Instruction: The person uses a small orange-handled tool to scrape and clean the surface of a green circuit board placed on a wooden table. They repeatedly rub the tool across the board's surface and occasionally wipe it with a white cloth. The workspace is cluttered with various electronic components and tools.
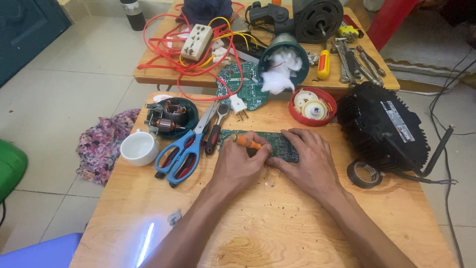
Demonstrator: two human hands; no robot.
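Head view: I'm pressing my right hand (305, 161) flat, fingers spread a little, on the right part of the green circuit board (277, 144), pinning it to the wooden table (277, 228). The board is lying directly under and just beyond my fingertips, with its long axis running left-right across me. My left hand (241, 161) is curled around an orange-handled tool (246, 142); the handle is sticking out to the left past my fingers. I cannot tell where its tip is, my fingers are hiding it. Both hands are touching each other over the board, and my right is covering more of it.

Just left of my left hand, blue scissors (181, 151) and red-handled pliers (215, 131) are lying side by side, handles toward me. Further left a white cup (139, 147) is sitting. Beyond my right hand a red lid with white gears (312, 105) is sitting. To the right a black finned housing (384, 126) and a tape roll (364, 173) are resting, well apart from the board.
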